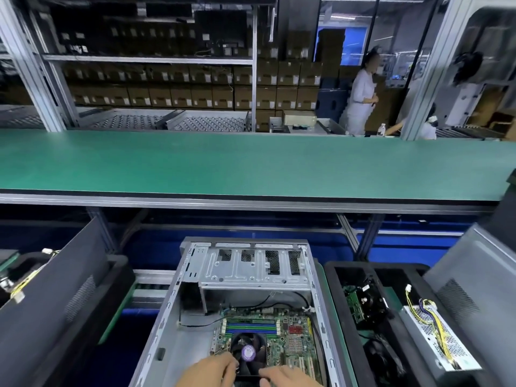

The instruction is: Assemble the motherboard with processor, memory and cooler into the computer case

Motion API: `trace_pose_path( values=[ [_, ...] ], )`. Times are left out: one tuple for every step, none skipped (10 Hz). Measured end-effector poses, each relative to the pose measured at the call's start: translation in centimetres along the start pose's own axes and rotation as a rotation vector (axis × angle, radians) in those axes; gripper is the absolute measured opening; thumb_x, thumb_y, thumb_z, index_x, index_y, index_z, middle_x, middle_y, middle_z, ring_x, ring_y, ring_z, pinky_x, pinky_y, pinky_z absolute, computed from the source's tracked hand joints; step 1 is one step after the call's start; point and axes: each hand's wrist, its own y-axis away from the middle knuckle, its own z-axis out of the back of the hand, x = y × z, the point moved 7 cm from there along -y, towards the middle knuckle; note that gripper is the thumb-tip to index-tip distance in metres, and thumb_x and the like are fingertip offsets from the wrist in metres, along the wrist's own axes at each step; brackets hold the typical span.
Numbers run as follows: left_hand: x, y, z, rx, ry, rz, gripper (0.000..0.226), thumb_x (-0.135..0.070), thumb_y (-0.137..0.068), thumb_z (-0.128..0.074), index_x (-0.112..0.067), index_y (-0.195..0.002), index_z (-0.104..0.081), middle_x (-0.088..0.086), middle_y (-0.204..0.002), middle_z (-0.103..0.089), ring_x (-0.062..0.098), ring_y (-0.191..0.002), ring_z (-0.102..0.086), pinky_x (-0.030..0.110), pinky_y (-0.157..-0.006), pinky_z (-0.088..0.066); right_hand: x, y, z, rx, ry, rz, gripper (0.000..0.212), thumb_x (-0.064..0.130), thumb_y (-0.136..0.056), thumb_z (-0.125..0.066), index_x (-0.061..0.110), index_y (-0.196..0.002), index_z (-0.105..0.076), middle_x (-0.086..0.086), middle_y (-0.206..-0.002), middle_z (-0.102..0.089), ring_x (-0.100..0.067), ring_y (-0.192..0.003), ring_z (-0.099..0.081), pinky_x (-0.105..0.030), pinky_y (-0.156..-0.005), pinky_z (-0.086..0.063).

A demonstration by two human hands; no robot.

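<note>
Gripping cooler (pixel 249 354) edges: L hand (pixel 208 371), R hand (pixel 287 376); motherboard (pixel 293 339) in case (pixel 178 303).

Cooler (pixel 248 351) sticker: purple and round, I can't read its print.
Carton labels (pixel 192 102): white, too blurred for me.

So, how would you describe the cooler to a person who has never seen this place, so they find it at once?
Find the open grey computer case lying below the long green conveyor belt. Inside it lies a green motherboard; the cooler sits at its near left, just above both hands. It is the only round black fan there, with a purple sticker at its hub.
</note>
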Motion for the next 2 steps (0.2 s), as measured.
trace_pose_path(
  values=[
    [-0.1, 0.4, -0.1, 0.007, -0.07, 0.001, 0.03, -0.055, -0.099, -0.034, -0.043, -0.115, -0.057, -0.019, -0.116, -0.064, 0.001, -0.106, -0.059, 0.011, -0.086, -0.042, 1.0, 1.4, -0.7, -0.094, 0.046, 0.061, 0.07, 0.068, -0.098, -0.014, 0.031, -0.149, -0.046, 0.011, -0.153, -0.046, -0.006, -0.14, -0.042, -0.021, -0.117, -0.027],
    [-1.2, 1.9, -0.7, 0.025, -0.194, -0.221, 0.018, -0.061, -0.069, -0.075, -0.053, -0.085, -0.071, -0.031, -0.089, -0.068, -0.011, -0.083, -0.062, 0.007, -0.07, -0.045, 2.6, 3.1, 1.5, -0.439, 0.183, 0.209, 0.052, 0.062, -0.102, -0.027, 0.039, -0.133, -0.062, 0.025, -0.14, -0.054, 0.018, -0.124, -0.044, -0.003, -0.108, -0.025]
  ],
)
